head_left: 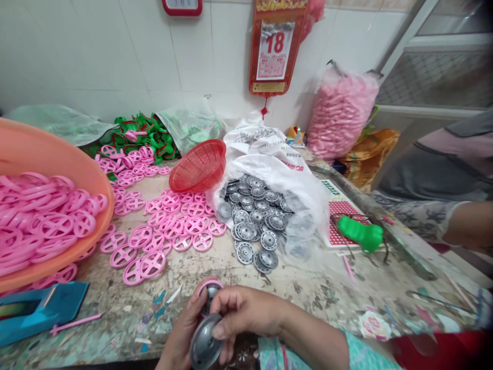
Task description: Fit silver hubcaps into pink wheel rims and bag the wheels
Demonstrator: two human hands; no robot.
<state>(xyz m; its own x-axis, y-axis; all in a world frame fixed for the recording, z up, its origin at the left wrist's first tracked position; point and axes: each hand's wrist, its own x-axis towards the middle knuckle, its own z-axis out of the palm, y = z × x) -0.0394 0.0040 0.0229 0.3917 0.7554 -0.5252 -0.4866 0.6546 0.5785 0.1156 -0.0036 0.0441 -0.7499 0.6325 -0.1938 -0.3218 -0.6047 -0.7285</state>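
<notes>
At the bottom centre, both my hands meet over the table's near edge. My left hand (181,336) is curled around a pink wheel (210,285) with a grey disc seated in it. My right hand (241,313) pinches a second grey disc (204,347) between thumb and fingers, just below the wheel. More grey discs (252,221) spill from a white plastic bag (277,164) in the middle of the table. Loose pink wheels (169,226) lie scattered to its left.
An orange basin (57,154) full of pink wheels sits at the left, a teal tape dispenser (38,308) in front of it. A red mesh basket (198,164), green parts (146,133), a pink bag (341,113) and a green toy (362,234) lie farther back. Another person's arm (468,223) reaches in at right.
</notes>
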